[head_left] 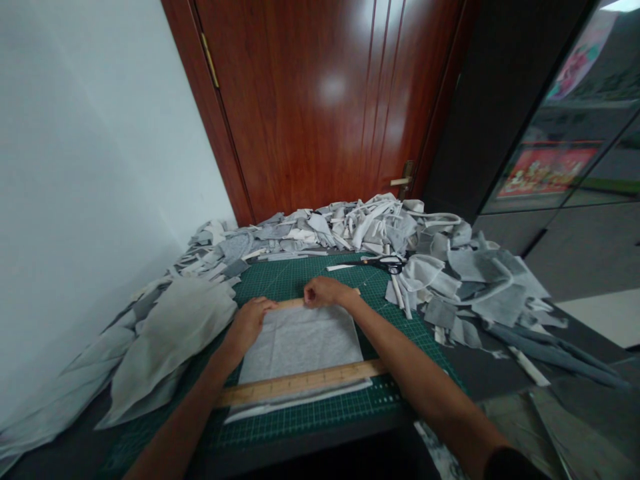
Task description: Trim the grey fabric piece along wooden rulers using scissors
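The grey fabric sheet lies flat in the middle of the green cutting mat, which serves as the landmark for everything here.

From the head view: a wooden ruler lies across the near edge of the sheet, running left to right over the mat and touching the cloth. A second wooden strip shows at the far edge of the sheet, between the two hands. The left hand rests palm down on the sheet's far left corner, fingers together and pressed flat on the cloth rather than clamped round anything. The right hand sits at the sheet's far edge, just beside the left, fingers curled into a loose fist on the strip; whether it pinches the cloth or the wood I cannot tell.

At the far side of the mat lie black-handled scissors, well apart from both hands. Behind and to the right of the mat is a heap of grey and white fabric scraps. To the left of the mat larger pale fabric pieces overlap its edge. Beyond the mat stands a dark red wooden door.
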A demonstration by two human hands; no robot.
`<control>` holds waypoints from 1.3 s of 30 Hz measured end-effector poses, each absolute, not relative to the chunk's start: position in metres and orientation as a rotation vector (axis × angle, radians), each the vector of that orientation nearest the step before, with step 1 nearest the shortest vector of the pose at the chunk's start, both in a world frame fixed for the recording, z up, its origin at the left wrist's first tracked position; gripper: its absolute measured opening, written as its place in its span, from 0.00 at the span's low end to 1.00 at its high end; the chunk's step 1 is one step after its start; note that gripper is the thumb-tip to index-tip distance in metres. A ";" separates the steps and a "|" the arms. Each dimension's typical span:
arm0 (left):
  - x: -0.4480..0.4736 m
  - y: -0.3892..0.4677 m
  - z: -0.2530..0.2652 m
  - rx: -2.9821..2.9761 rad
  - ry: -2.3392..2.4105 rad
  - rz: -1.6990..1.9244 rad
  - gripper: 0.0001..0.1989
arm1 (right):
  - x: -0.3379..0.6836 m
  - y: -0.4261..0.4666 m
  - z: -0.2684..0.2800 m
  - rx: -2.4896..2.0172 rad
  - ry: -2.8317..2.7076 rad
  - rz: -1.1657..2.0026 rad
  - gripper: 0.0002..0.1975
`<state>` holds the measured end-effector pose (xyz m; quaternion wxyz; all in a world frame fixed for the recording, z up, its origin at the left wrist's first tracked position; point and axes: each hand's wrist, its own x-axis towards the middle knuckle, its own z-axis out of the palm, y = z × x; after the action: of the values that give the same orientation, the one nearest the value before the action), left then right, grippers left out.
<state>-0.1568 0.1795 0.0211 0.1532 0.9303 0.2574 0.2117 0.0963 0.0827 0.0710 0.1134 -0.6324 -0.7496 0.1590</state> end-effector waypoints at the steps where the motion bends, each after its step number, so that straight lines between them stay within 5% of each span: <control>1: -0.157 0.179 0.022 2.667 0.736 0.603 0.17 | 0.099 0.083 0.071 -1.862 -2.201 0.481 0.07; 13: -0.158 0.178 0.025 2.646 0.758 0.620 0.17 | 0.123 0.078 0.073 -1.911 -2.178 0.549 0.06; 19: -0.163 0.184 0.024 2.534 0.778 0.614 0.21 | 0.110 0.086 0.063 -1.536 -2.156 0.722 0.06; 39: -0.180 0.196 0.017 2.378 0.726 0.562 0.39 | 0.000 0.120 0.053 -1.716 -2.114 0.316 0.08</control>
<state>-0.1800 0.1963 0.0172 0.2918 0.8923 0.2724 0.2108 -0.0001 0.1197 0.0533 0.1988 -0.6135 -0.7559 0.1130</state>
